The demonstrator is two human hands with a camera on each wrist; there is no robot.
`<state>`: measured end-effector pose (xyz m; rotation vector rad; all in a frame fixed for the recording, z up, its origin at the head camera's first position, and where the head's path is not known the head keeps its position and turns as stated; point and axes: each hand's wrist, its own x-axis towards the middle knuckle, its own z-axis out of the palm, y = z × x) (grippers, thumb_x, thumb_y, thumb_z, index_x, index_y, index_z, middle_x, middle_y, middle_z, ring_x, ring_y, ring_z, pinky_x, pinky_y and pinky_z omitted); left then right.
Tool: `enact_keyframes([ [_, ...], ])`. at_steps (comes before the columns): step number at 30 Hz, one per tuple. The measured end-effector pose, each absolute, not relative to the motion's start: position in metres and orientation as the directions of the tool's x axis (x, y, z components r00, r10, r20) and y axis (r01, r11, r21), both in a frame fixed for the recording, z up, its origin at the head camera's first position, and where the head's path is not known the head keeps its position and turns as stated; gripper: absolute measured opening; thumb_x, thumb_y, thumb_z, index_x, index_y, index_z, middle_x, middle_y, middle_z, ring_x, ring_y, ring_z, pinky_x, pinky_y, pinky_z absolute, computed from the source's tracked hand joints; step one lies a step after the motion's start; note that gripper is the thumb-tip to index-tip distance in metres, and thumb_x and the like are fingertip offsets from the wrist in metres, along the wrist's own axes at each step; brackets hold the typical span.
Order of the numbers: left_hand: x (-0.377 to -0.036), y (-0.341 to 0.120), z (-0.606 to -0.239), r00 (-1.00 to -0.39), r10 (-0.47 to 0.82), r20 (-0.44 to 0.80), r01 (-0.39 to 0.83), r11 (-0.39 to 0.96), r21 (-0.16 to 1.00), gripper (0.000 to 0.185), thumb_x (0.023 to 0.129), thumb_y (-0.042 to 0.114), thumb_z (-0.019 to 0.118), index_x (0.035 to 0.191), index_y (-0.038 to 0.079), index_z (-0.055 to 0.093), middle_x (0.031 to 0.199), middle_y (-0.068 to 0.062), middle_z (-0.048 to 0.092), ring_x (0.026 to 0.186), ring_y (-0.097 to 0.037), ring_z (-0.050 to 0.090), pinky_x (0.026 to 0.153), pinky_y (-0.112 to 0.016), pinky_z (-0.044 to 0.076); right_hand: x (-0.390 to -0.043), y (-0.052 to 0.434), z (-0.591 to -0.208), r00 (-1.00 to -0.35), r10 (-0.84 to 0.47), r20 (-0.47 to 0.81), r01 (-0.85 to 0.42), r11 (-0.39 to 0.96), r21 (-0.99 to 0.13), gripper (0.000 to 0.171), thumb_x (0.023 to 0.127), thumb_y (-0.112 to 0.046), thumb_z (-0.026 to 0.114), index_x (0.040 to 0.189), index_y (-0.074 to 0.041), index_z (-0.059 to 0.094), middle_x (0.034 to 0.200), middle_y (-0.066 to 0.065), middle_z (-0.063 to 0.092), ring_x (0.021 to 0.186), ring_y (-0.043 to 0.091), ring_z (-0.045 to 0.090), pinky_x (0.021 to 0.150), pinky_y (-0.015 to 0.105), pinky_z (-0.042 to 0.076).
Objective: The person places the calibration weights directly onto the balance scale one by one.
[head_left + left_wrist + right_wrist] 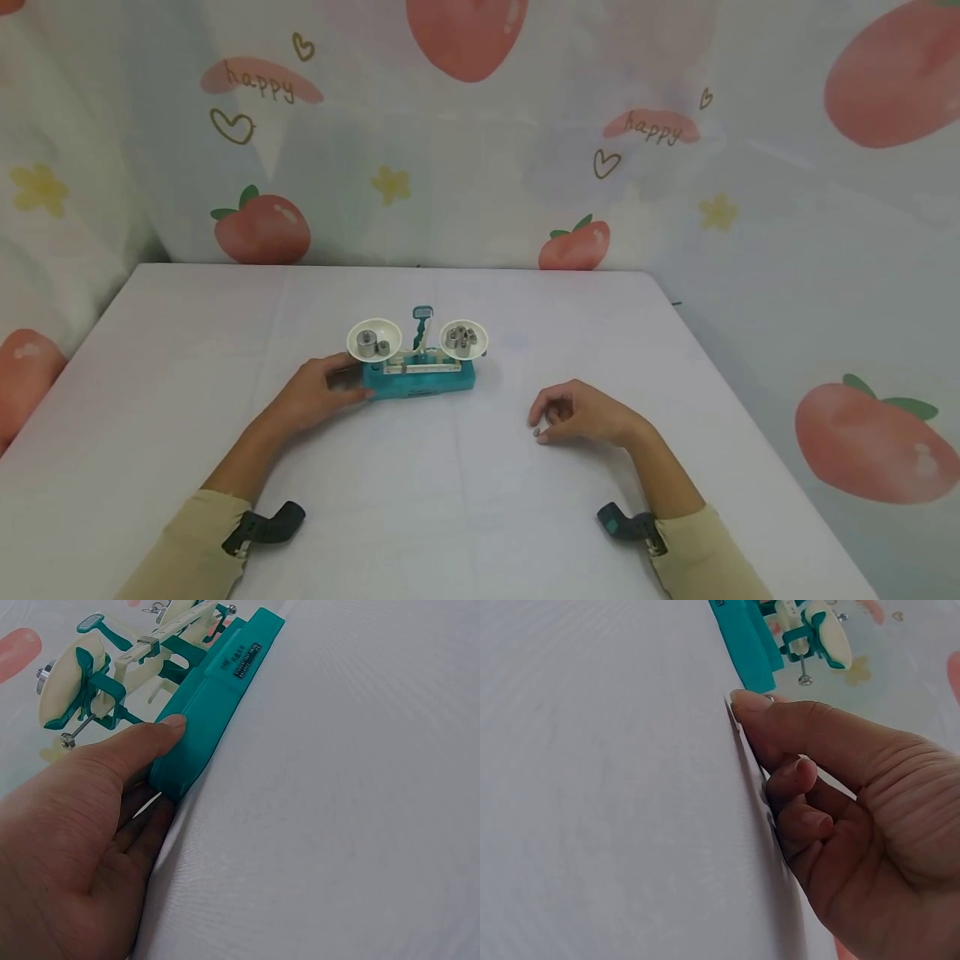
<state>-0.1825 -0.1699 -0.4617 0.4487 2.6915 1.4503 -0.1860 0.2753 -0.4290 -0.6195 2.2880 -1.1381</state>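
A teal balance scale (pixel 420 382) with two cream pans stands on the white table. In its left pan (pixel 393 332) sit a larger and a smaller metal weight (pixel 367 342); the right pan (pixel 446 327) bears several small metal weights (pixel 461 337). My left hand (pixel 318 390) holds the left end of the base, thumb (pixel 169 731) on its front and fingers behind. To the right of the scale, just above the cloth, my right hand (pixel 581 412) pinches a tiny metal weight (pixel 536 432) between thumb and forefinger. In the right wrist view the thumb (pixel 754 701) mostly hides that weight.
A white cloth (pixel 420 500) covers the table, whose far edge meets a hanging curtain (pixel 465 167) printed with fruit. Dark wrist cameras (pixel 273 525) sit on both sleeves.
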Motion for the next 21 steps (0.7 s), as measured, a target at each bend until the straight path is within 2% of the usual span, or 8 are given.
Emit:
enact_keyframes([
  [9, -0.1809, -0.1707, -0.4612, -0.960, 0.268, 0.083, 0.217, 0.524, 0.824, 0.068, 0.089, 0.019, 0.084, 0.146, -0.002, 0.055, 0.145, -0.020, 0.057, 0.138, -0.040, 0.049, 0.113, -0.056, 0.040, -0.1849, 0.2745, -0.4292, -0.760, -0.609, -0.226, -0.195, 0.547, -0.814, 0.016, 0.085, -0.008, 0.087, 0.097, -0.015, 0.080, 0.079, 0.006, 0.058, 0.076, 0.018, 0.052, 0.063, 0.024, 0.045],
  [21, -0.1804, -0.1693, -0.4603, -0.956, 0.277, 0.096, 0.232, 0.511, 0.828, 0.067, 0.089, 0.018, 0.084, 0.145, -0.005, 0.054, 0.144, -0.023, 0.057, 0.134, -0.041, 0.052, 0.110, -0.055, 0.043, -0.1808, 0.2725, -0.4279, -0.795, -0.569, -0.210, -0.193, 0.566, -0.802, 0.013, 0.085, -0.008, 0.086, 0.095, -0.015, 0.080, 0.080, 0.006, 0.063, 0.074, 0.019, 0.054, 0.064, 0.025, 0.047],
])
